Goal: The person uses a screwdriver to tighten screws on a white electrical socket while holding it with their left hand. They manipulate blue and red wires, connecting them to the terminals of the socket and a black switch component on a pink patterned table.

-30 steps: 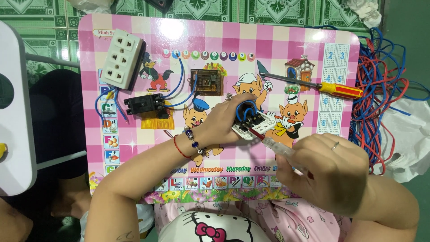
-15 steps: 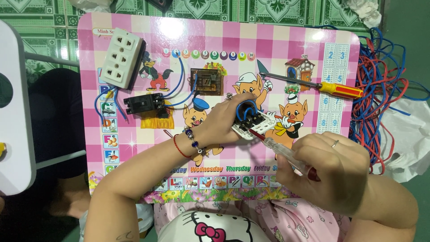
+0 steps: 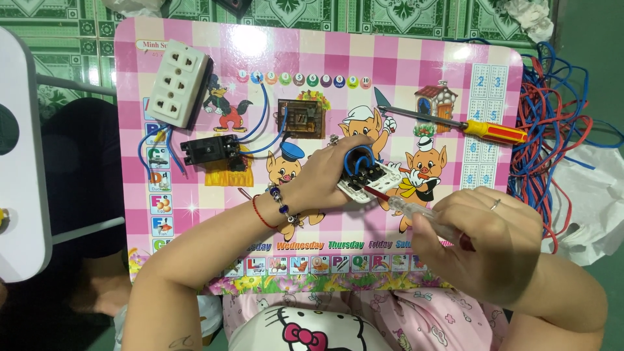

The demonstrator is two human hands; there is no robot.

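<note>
My left hand grips a white switch module with blue wire loops at its back, in the middle of a pink checkered cartoon table. My right hand holds a clear-handled tester screwdriver, whose tip touches the switch module's underside. A bead bracelet and a red thread sit on my left wrist.
On the table lie a white triple socket, a black breaker, a brown module linked by blue wires, and a yellow-and-red screwdriver. A tangle of red and blue wires lies at right. A white object stands left.
None of note: both hands stay on the switch module and tester screwdriver, with only slight shifts.
</note>
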